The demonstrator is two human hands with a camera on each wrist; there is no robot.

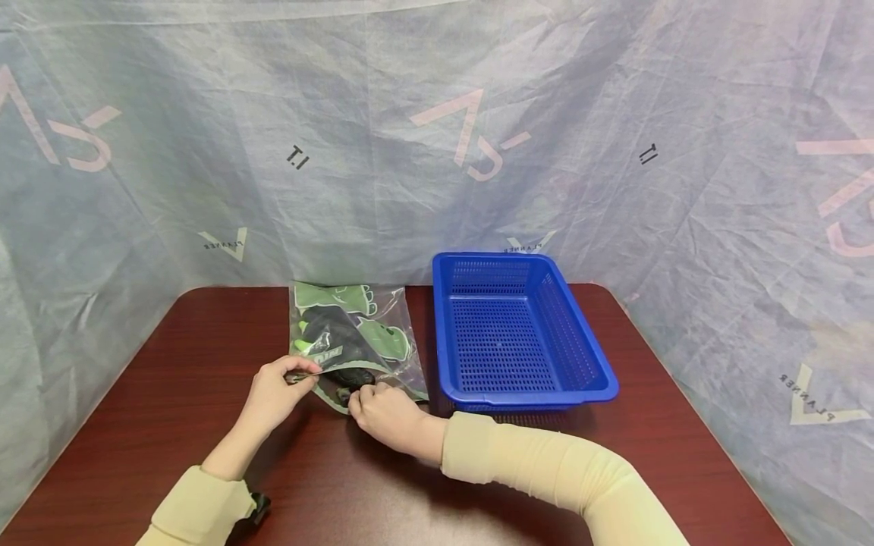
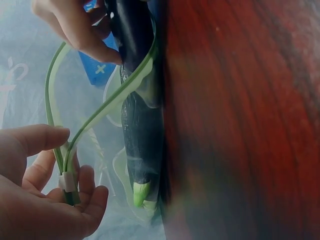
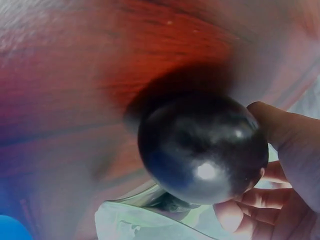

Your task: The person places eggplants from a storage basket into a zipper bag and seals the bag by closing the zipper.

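Observation:
A clear zip bag [image 1: 388, 339] with green printed shapes lies on the table, its mouth toward me. Inside it is a dark, glossy eggplant [image 2: 143, 127], its bright green stem end deep in the bag and its rounded end at the parted mouth. My left hand [image 1: 273, 390] pinches the bag's green-edged rim at one corner, by the white slider [image 2: 66, 182]. At the mouth, my right hand [image 1: 389, 415] grips the eggplant near its rounded end [image 3: 202, 150], thumb on one side and fingers on the other.
A blue perforated plastic basket [image 1: 495, 398] stands right of the bag, close to my right forearm. The dark red wooden table [image 1: 184, 364] reaches back to a grey cloth backdrop [image 1: 369, 152] with printed marks. A black strap piece [image 1: 259, 506] shows at my left cuff.

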